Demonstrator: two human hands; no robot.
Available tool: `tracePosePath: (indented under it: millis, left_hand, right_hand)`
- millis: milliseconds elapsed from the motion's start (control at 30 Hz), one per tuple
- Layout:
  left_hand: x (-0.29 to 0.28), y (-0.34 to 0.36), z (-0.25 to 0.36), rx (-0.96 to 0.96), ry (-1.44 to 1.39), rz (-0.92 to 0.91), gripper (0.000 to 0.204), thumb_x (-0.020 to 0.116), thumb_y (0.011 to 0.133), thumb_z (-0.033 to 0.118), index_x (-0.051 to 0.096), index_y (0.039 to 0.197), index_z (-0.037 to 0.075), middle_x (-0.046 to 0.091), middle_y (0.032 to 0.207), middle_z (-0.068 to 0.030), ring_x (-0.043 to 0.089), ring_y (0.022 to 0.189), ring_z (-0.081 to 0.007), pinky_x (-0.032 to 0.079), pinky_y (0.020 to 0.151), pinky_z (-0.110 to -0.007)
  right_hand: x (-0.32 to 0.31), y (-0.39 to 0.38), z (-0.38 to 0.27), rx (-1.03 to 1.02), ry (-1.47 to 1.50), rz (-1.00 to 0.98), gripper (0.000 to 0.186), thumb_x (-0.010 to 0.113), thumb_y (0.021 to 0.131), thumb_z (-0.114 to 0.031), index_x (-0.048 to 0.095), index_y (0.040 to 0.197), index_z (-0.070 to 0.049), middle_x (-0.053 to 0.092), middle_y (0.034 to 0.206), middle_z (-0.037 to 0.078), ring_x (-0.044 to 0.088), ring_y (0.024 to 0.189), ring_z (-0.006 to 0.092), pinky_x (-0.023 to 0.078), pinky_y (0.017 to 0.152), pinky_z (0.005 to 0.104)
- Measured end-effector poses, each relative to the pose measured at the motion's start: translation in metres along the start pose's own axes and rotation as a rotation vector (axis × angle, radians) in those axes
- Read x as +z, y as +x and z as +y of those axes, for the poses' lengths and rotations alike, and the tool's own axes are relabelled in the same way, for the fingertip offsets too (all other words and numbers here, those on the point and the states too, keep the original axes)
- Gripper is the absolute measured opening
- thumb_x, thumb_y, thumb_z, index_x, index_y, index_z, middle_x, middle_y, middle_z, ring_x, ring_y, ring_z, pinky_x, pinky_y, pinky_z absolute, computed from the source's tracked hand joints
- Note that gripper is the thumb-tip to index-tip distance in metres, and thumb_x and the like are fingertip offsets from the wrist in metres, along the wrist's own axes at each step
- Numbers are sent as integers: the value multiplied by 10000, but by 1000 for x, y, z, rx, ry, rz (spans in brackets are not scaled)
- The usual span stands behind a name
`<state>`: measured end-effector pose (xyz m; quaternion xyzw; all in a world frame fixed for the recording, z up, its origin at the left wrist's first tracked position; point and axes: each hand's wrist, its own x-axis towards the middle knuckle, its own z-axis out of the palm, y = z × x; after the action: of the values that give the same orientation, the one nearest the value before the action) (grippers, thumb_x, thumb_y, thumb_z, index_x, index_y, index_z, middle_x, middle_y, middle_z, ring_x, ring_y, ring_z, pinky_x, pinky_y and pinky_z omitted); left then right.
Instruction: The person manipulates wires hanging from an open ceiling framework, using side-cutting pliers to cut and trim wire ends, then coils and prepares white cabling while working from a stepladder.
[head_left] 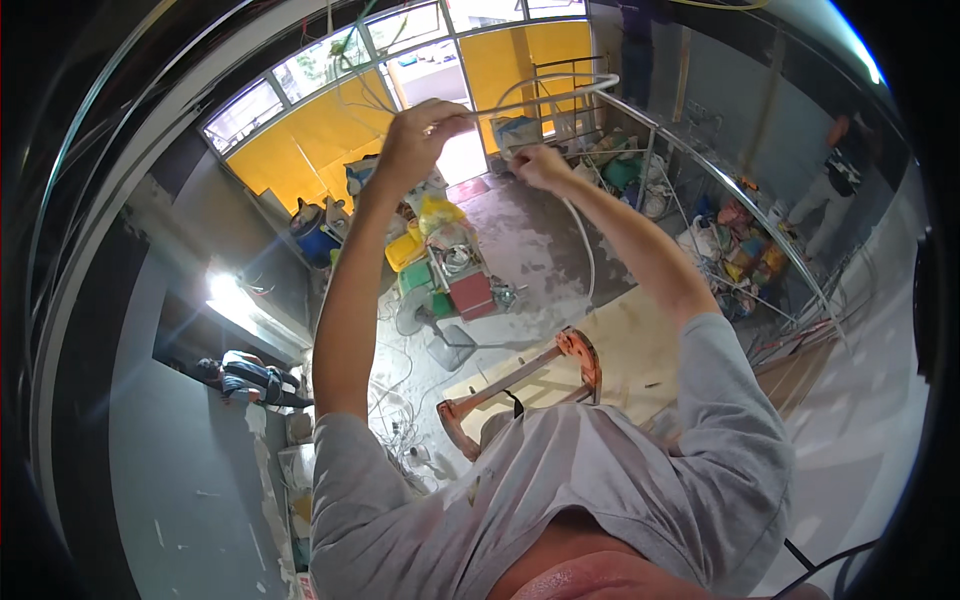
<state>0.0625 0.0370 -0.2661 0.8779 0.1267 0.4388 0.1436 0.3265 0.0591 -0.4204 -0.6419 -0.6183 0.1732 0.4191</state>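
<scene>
Both my arms are raised in front of me. My left hand [425, 140], higher up, has its fingers closed on a white cable [550, 99]. From there the cable runs right, bends round in a loop and comes back toward my right hand. Lower and to the right, my right hand [540, 168] is closed round the cable too, partly hiding it. A length of it hangs below that hand toward the floor. Just in front of my body is the orange top of a stepladder [577, 348].
A metal scaffold frame [735, 185] stands on the right, with piled bags and rubbish [750, 240] behind it. Tools and boxes [470, 295] lie on the floor ahead. Loose wires [345, 60] hang at upper left. One person [255, 380] is at left, another [840, 175] at right.
</scene>
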Motion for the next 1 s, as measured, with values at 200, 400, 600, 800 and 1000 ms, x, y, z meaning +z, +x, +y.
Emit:
tracePosePath:
  millis: [200, 400, 600, 800, 1000]
  left_hand:
    - [26, -10, -35, -27, 241, -181, 164, 708, 908, 142, 750, 1036, 48, 756, 973, -98, 724, 893, -236, 553, 803, -340]
    - [5, -22, -62, -255, 177, -330, 246, 692, 946, 222, 732, 1090, 27, 760, 957, -84, 722, 930, -201, 549, 842, -325]
    - [-15, -19, -76, -421, 99, -540, 336, 617, 1009, 324, 721, 1098, 17, 721, 952, -41, 645, 854, -107, 536, 781, -301]
    - [-34, -9, -62, -470, -250, -504, 383, 573, 1044, 349, 718, 1054, -5, 706, 942, -18, 609, 882, -68, 474, 795, -246]
    - [-56, -3, -58, -437, -234, -412, 384, 587, 1037, 373, 693, 1054, 5, 687, 965, -7, 598, 927, -69, 466, 849, -257]
  right_hand:
    - [55, -44, -87, -241, 146, -330, 172, 646, 929, -102, 743, 1064, -58, 741, 873, 92, 679, 820, 173, 516, 757, 341]
    - [13, -62, -108, -549, 114, -213, 148, 650, 945, -102, 720, 1051, -26, 717, 859, 149, 681, 797, 253, 518, 763, 370]
    - [-15, -65, -115, -628, 106, -106, 145, 674, 941, -107, 690, 1038, 0, 713, 917, 166, 690, 821, 291, 528, 753, 371]
    - [-43, -53, -113, -655, 129, -9, 141, 644, 963, -75, 665, 1087, -11, 706, 979, 135, 681, 844, 247, 527, 753, 351]
    - [-65, -35, -78, -661, 92, 74, 154, 627, 972, -71, 653, 1108, -3, 704, 989, 133, 681, 870, 258, 526, 780, 357]
